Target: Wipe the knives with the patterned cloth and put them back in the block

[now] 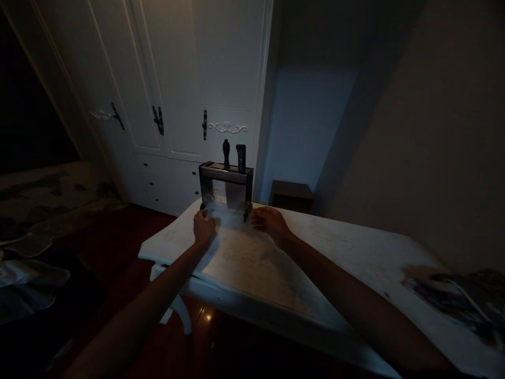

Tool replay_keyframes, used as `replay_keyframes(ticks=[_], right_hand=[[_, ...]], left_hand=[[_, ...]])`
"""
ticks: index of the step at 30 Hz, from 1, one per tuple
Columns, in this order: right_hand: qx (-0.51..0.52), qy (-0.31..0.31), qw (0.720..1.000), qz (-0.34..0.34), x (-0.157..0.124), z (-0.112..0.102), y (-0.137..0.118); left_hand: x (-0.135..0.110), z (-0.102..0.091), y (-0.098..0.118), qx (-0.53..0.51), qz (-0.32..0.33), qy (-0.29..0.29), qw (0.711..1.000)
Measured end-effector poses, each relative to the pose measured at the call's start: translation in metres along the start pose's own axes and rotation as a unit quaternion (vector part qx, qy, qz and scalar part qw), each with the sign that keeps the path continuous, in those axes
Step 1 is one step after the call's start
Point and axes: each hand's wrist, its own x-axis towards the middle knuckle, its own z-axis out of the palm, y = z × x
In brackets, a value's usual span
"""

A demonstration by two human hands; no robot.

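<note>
At frame centre a pale mat [252, 263] is laid flat on the white table [355, 242], against the knife rack [225, 184]. Its far corners are touched by the left hand [204, 225] and right hand [269, 220]; whether they are pinched cannot be told.

One knife rack [226, 184] stands just beyond the left hand [204, 226] and right hand [270, 220], with two dark handles [226, 152] rising from it. One pale board [252, 266], it seems, lies beneath both hands on the single counter [355, 245]. One dark cloth [461, 300] lies well right of the right hand.
</note>
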Motion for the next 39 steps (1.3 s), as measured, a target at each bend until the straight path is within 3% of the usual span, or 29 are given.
replay_keyframes(ticks=[2,4,9,11,13,15,19,23,33,39], right_hand=[[-0.01,-0.054,0.998,-0.007,-0.026,-0.014,-0.002],[-0.045,-0.095,0.994,-0.012,-0.049,-0.032,-0.001],[-0.102,-0.104,0.989,0.022,-0.088,-0.086,0.015],[-0.095,-0.083,0.992,0.025,-0.096,-0.111,0.023],[-0.061,-0.05,0.997,0.02,-0.102,-0.134,0.028],[-0.021,-0.018,0.999,0.018,-0.107,-0.155,0.031],[0.013,0.017,1.0,0.012,-0.117,-0.184,0.029],[-0.018,0.02,1.0,-0.012,-0.122,-0.193,0.031],[-0.094,-0.013,0.994,-0.059,-0.121,-0.189,0.044],[-0.119,-0.011,0.99,-0.068,-0.122,-0.189,0.046]], left_hand=[[-0.016,0.016,0.006,0.012,0.018,0.011,1.0],[-0.035,0.036,0.015,0.013,0.047,-0.021,0.999],[-0.091,0.09,0.045,-0.012,0.113,-0.193,0.975],[-0.115,0.109,0.058,-0.007,0.15,-0.308,0.94],[-0.136,0.125,0.069,0.014,0.203,-0.422,0.884],[-0.151,0.141,0.078,0.035,0.226,-0.462,0.857],[-0.16,0.167,0.089,0.036,0.224,-0.478,0.849],[-0.154,0.181,0.092,0.038,0.219,-0.488,0.844],[-0.15,0.179,0.094,0.002,0.221,-0.519,0.826],[-0.149,0.181,0.092,0.017,0.226,-0.512,0.829]])
